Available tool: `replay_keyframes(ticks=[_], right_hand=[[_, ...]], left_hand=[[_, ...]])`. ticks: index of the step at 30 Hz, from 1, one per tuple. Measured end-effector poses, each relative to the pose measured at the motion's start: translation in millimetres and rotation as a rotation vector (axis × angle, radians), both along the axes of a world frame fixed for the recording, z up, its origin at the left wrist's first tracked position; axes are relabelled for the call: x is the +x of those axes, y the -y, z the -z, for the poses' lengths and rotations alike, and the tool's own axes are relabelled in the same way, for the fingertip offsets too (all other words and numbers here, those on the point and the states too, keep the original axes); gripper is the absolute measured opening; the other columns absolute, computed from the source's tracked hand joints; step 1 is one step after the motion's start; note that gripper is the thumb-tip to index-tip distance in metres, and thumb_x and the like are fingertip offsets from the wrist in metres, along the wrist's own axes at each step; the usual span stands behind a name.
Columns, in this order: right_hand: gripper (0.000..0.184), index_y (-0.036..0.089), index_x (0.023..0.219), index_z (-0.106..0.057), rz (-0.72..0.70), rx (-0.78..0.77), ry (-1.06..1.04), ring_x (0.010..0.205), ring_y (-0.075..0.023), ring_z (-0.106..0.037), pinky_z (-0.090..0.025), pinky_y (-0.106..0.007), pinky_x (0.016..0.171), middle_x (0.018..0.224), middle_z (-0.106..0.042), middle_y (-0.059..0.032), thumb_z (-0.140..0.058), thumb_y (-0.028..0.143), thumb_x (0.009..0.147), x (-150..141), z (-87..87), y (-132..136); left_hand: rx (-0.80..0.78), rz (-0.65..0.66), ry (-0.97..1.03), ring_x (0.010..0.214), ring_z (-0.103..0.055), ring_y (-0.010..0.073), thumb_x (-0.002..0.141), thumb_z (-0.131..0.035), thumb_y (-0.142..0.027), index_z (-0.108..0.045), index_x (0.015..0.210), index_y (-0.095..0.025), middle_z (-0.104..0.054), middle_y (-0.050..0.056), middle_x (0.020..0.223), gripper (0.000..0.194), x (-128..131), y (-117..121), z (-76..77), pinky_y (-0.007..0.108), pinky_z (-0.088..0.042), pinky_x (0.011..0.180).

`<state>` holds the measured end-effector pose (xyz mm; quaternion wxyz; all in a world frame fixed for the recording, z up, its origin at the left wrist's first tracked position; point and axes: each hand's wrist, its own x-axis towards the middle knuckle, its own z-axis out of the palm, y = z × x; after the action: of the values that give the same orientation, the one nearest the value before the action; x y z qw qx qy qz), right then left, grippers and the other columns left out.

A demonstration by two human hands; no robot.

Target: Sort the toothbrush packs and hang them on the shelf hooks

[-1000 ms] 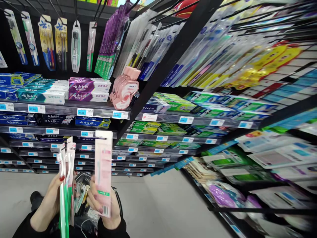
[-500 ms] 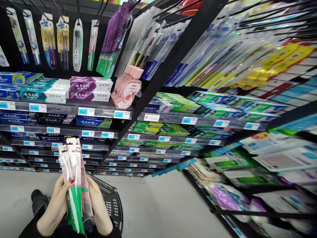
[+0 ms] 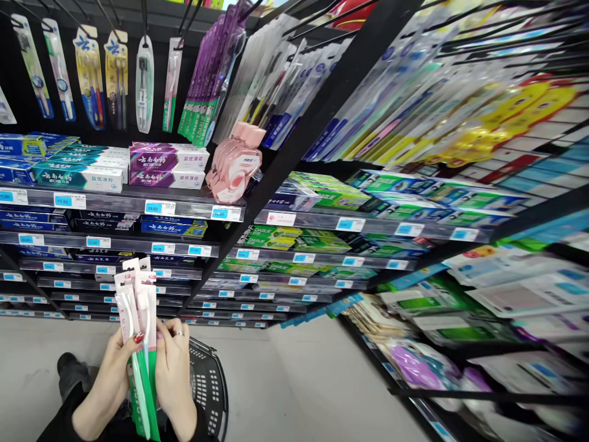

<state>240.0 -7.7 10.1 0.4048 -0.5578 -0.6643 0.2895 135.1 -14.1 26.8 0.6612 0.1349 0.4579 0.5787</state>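
Note:
Several toothbrush packs (image 3: 146, 307), pink at the top and green at the bottom, stand upright in a bunch between my hands. My left hand (image 3: 110, 368) is closed around them from the left, its red-nailed thumb pressed on the front pack. From the right, my right hand (image 3: 172, 368) presses its curled fingers and thumb against the edge of the same bunch. The lower ends hang down between my wrists. Behind my right forearm sits a black shopping basket (image 3: 209, 387), mostly hidden by my arms.
Ahead, a black shelf holds toothpaste boxes (image 3: 168, 164) and pink bottles (image 3: 234, 162). More toothbrush packs (image 3: 144, 86) hang from hooks above. To the right, another rack carries packaged goods (image 3: 423, 362). Grey floor (image 3: 285, 380) shows between the shelves.
The single pack my right hand held apart has moved left into the bunch. My right hand now curls against the bunch's right side. The basket's perforated side has come into view.

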Motion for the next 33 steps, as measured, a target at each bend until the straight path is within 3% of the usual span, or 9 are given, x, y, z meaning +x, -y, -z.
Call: replay_keyframes(ticks=[7, 12, 19, 26, 30, 33], right_hand=[[0.032, 0.023, 0.099, -0.060, -0.055, 0.049, 0.120, 0.083, -0.0198, -0.043, -0.038, -0.039, 0.076, 0.083, -0.043, -0.0046, -0.031, 0.017, 0.088, 4, -4.0, -6], [0.030, 0.020, 0.112, -0.049, 0.100, 0.102, -0.066, 0.086, -0.0193, -0.049, -0.040, -0.034, 0.075, 0.094, -0.049, -0.0069, -0.030, 0.022, 0.088, 0, 1.8, 0], [0.013, 0.019, 0.084, -0.050, -0.001, -0.160, -0.284, 0.068, -0.0141, -0.050, -0.039, -0.026, 0.064, 0.075, -0.054, 0.0000, -0.044, 0.031, 0.085, 0, -7.8, -2], [0.017, 0.019, 0.078, -0.050, 0.094, -0.196, -0.666, 0.063, -0.0115, -0.046, -0.038, -0.023, 0.061, 0.068, -0.051, 0.0029, -0.049, 0.036, 0.082, 3, -4.2, -3], [0.016, 0.024, 0.086, -0.051, 0.200, -0.227, -1.080, 0.062, -0.0102, -0.046, -0.040, -0.022, 0.058, 0.072, -0.049, 0.0039, -0.056, 0.037, 0.078, 10, -10.2, -3], [0.021, 0.028, 0.092, -0.050, 0.247, -0.261, -1.306, 0.062, -0.0093, -0.049, -0.043, -0.022, 0.057, 0.075, -0.050, 0.0045, -0.060, 0.034, 0.075, 13, -18.1, -5]], left_hand=[[0.001, 0.141, -0.083, 0.062, -0.060, 0.0129, 0.059, -0.072, -0.027, -0.068, 0.077, -0.019, -0.068, 0.000, 0.066, 0.020, -7, -6, -2.5, 0.020, -0.048, 0.057], [0.005, 0.131, -0.119, 0.067, -0.062, 0.0152, 0.065, -0.068, -0.030, -0.066, 0.089, -0.020, -0.069, 0.002, 0.074, 0.026, -3, -8, 1.4, 0.022, -0.048, 0.059], [0.099, 0.137, -0.209, 0.071, -0.062, 0.0170, 0.068, -0.065, -0.030, -0.065, 0.089, -0.017, -0.070, 0.004, 0.077, 0.025, 1, -9, 8.5, 0.024, -0.047, 0.064], [0.149, 0.168, -0.296, 0.070, -0.062, 0.0178, 0.069, -0.064, -0.029, -0.066, 0.086, -0.015, -0.070, 0.002, 0.072, 0.021, -4, -9, 4.5, 0.023, -0.047, 0.062], [0.035, 0.003, -0.252, 0.077, -0.062, 0.0199, 0.069, -0.063, -0.031, -0.064, 0.092, -0.016, -0.070, 0.004, 0.087, 0.028, -13, -10, 3.6, 0.025, -0.049, 0.063], [0.009, -0.119, -0.260, 0.071, -0.062, 0.0176, 0.067, -0.064, -0.032, -0.063, 0.096, -0.016, -0.070, 0.004, 0.088, 0.033, -21, -11, 5.1, 0.023, -0.048, 0.058]])
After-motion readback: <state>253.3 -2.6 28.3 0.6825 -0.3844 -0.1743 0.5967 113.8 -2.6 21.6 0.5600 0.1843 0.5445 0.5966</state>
